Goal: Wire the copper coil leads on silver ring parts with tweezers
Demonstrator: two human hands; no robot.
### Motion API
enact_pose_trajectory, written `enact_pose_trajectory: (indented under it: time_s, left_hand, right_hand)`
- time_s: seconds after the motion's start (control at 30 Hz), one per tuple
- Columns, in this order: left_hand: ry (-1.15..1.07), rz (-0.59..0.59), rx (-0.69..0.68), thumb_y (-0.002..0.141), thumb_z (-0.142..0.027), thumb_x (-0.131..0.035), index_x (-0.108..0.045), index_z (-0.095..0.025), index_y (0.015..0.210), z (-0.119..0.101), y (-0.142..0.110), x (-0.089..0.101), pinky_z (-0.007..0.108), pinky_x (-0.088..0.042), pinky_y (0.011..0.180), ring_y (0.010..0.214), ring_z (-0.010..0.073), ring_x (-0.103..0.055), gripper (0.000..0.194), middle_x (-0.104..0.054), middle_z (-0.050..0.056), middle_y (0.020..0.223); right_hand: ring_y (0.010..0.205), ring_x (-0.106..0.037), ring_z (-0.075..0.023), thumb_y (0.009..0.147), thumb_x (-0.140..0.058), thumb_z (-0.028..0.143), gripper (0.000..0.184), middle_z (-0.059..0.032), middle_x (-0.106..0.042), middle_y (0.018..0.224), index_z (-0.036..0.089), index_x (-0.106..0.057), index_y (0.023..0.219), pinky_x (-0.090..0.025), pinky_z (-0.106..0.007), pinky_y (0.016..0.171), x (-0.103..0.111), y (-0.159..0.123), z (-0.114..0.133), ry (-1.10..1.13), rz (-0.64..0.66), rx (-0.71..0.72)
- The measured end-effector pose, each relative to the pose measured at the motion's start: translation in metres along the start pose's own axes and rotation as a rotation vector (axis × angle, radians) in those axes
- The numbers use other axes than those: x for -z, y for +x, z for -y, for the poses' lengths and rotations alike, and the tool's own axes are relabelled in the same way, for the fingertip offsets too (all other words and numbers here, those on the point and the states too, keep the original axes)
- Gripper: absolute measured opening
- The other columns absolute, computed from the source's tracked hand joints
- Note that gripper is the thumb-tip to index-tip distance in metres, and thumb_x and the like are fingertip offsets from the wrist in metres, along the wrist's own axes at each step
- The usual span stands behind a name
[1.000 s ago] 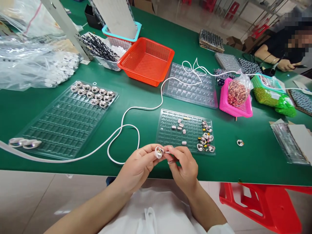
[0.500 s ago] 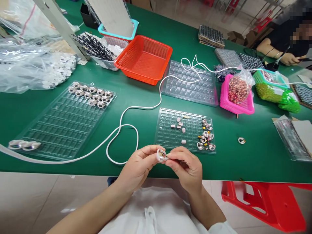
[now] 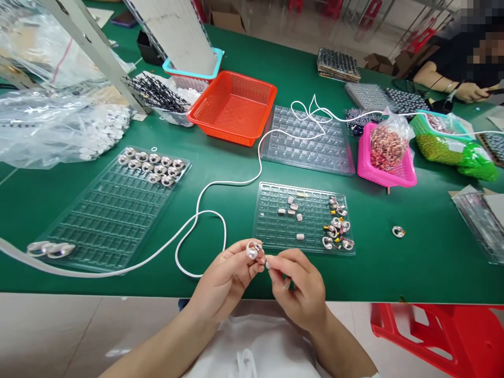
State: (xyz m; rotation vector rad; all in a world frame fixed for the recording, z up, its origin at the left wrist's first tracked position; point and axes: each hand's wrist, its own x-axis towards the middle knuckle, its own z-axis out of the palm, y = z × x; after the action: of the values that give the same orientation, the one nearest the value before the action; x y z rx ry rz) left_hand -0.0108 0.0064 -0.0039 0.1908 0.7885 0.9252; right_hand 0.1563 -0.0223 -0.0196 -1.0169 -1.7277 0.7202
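Silver ring (image 3: 252, 254): pinched between nearly closed fingers (image 3: 240, 259) of left hand (image 3: 216, 283), with 1 pale part (image 3: 268, 265) pinched likewise in right hand (image 3: 301, 286), could slip if gripped too lightly.

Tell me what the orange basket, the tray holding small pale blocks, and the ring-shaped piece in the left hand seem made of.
Basket: glossy plastic, judging by its perforated walls and sheen.
Tray: thin, clear plastic; the green table shows through.
Ring-shaped piece: bright silvery shine, so metal or metallic-coated plastic; I can't tell which.
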Motion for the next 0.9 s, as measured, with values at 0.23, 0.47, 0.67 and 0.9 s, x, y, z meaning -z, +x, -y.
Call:
enact_pose_trajectory:
  time_s: [0.23, 0.47, 0.67, 0.9]
  left_hand:
    - [-0.021, -0.075, -0.031, 0.072, -0.019, -0.087, -0.079, -0.014, 0.09, 0.003, -0.001, -0.003, 0.02, -0.057, 0.071, 0.074, 0.0124, -0.066, 0.021, -0.073, 0.003, 0.081]
    - [-0.025, -0.109, -0.036, 0.067, -0.018, -0.09, -0.079, -0.014, 0.087, 0.004, -0.001, -0.005, 0.019, -0.057, 0.069, 0.073, 0.0128, -0.068, 0.023, -0.075, 0.004, 0.079]
    - [-0.015, -0.137, -0.032, 0.065, -0.018, -0.091, -0.079, -0.014, 0.087, 0.003, -0.002, -0.007, 0.019, -0.057, 0.067, 0.07, 0.012, -0.066, 0.026, -0.075, 0.004, 0.079]
    - [-0.016, -0.169, -0.028, 0.061, -0.019, -0.094, -0.079, -0.015, 0.081, 0.004, -0.002, -0.008, 0.017, -0.056, 0.064, 0.067, 0.0111, -0.065, 0.026, -0.074, 0.003, 0.074]
  right_hand:
    - [0.083, -0.064, -0.017, 0.09, -0.053, 0.003, 0.058, -0.0085, -0.064, 0.097, 0.02, -0.051, 0.146, -0.06, -0.028, 0.071, -0.008, -0.003, -0.005, -0.06, 0.024, 0.107]
    - [0.086, -0.064, -0.0175, 0.09, -0.054, 0.003, 0.061, -0.0094, -0.065, 0.101, 0.021, -0.048, 0.149, -0.061, -0.029, 0.072, -0.01, -0.007, -0.009, -0.049, 0.028, 0.102]
    - [0.08, -0.063, -0.0177, 0.09, -0.053, 0.004, 0.062, -0.0089, -0.065, 0.096, 0.019, -0.045, 0.15, -0.059, -0.03, 0.068, -0.011, -0.006, -0.01, -0.082, 0.035, 0.138]
    - [0.076, -0.06, -0.0189, 0.091, -0.052, 0.006, 0.064, -0.01, -0.068, 0.097, 0.019, -0.04, 0.153, -0.056, -0.031, 0.062, -0.012, -0.005, -0.01, -0.208, 0.02, 0.216]
